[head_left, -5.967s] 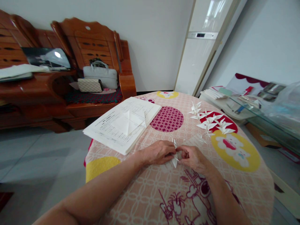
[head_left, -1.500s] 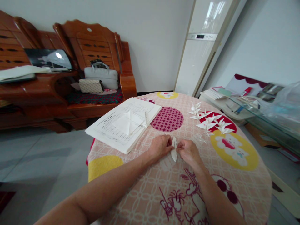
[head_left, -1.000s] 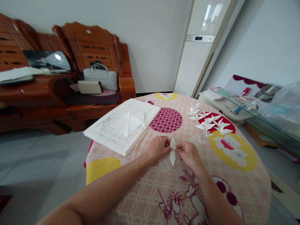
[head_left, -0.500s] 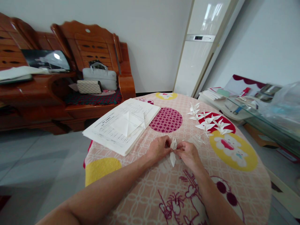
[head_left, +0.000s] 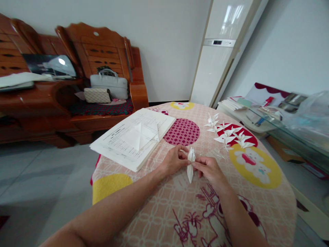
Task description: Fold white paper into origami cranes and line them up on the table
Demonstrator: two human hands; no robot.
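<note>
Between my two hands is a narrow, pointed piece of folded white paper [head_left: 190, 173] with some print near its upper end. From its left side my left hand [head_left: 176, 160] pinches it near the middle. On the other side my right hand [head_left: 207, 168] grips it too, thumb and fingertips at its edge. Several folded paper cranes [head_left: 226, 134] lie in a group beyond my right hand. To the left, a stack of printed sheets [head_left: 123, 154] carries a creased white square of paper [head_left: 142, 136].
A patterned cloth covers the round table [head_left: 154, 212]. Left of it stands a wooden sofa [head_left: 105, 44] with a grey handbag [head_left: 110, 85] and a quilted purse [head_left: 97, 95]. At right is a glass-topped stand [head_left: 288, 127] with clutter and a plastic bag [head_left: 313, 113].
The fingers of both hands have shifted on the folded paper, and more of its length shows now. My right hand's fingers have straightened a little. The cranes and the stack stay in place.
</note>
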